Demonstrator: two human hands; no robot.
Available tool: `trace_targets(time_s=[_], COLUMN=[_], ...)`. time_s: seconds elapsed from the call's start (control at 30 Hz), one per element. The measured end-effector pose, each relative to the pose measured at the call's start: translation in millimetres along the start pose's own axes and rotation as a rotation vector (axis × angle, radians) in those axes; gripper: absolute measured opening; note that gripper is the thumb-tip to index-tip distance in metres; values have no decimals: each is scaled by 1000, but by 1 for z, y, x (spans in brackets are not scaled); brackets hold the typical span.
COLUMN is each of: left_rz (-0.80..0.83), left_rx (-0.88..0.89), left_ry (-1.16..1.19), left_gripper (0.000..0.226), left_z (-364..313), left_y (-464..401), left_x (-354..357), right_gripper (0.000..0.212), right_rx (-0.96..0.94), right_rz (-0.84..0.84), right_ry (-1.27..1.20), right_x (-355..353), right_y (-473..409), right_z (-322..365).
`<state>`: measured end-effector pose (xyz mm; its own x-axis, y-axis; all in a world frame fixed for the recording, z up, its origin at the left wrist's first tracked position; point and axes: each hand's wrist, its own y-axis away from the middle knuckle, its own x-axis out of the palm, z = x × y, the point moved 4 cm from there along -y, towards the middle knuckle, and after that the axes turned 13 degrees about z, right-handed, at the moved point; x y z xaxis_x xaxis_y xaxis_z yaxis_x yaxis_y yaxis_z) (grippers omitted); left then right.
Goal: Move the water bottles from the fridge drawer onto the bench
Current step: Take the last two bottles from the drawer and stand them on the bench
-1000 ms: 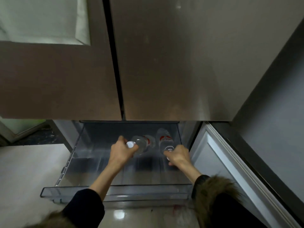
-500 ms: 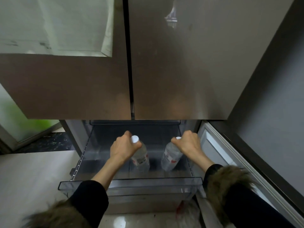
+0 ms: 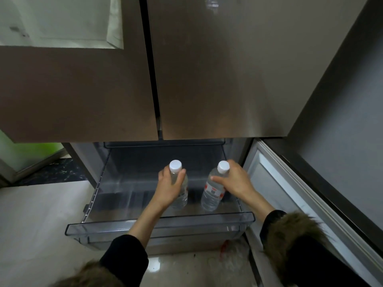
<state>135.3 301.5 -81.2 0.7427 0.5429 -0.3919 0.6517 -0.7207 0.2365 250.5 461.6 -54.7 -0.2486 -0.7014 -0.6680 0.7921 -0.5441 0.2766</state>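
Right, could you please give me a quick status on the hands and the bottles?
Left hand gripping left bottle. Right hand gripping right bottle. Both upright, over the open drawer. Nothing blocking.

two hands (image 3: 169,184) gripping bottles (image 3: 211,189), open drawer (image 3: 159,224)

Two closed brushed-metal fridge doors (image 3: 217,69) overhead, dim and brownish. Grey wall (image 3: 342,125) at right. Pale glossy floor (image 3: 31,224) below, catching a small light glare. Dark speckled threshold (image 3: 56,170) and green-lit glass (image 3: 27,154) at far left.
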Motion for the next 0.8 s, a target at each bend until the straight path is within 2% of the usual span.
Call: trace_targets(time_s=[0.1,0.17,0.27,0.4,0.5,0.67,0.8], left_rz=[123,115,71,95,57,10,-74], left_rx=[4,12,37,25,8,64,184], left_ry=[-47,-72,-70,-35,-98,-188,-165], left_gripper=[76,84,83,85,82,80,77], left_z=[12,16,19,23,21,13,-5], left_y=[3,3,0,-1,-2,10,32], left_x=[0,-2,-6,-9,-15,-28,-46], right_gripper=[52,58,65,75,74,71,77], right_rx=[3,33,70,97,99,-13,-120], right_rz=[32,55,91,-18,-99,-155,-211], right_ry=[-96,-108,-88,-82,-107,-125,-281], right_x=[5,9,20,27,27,26,12], right_y=[-1,-2,-2,0,5,21,39], right_z=[-8,-17,-25,-25,-28,-15,13])
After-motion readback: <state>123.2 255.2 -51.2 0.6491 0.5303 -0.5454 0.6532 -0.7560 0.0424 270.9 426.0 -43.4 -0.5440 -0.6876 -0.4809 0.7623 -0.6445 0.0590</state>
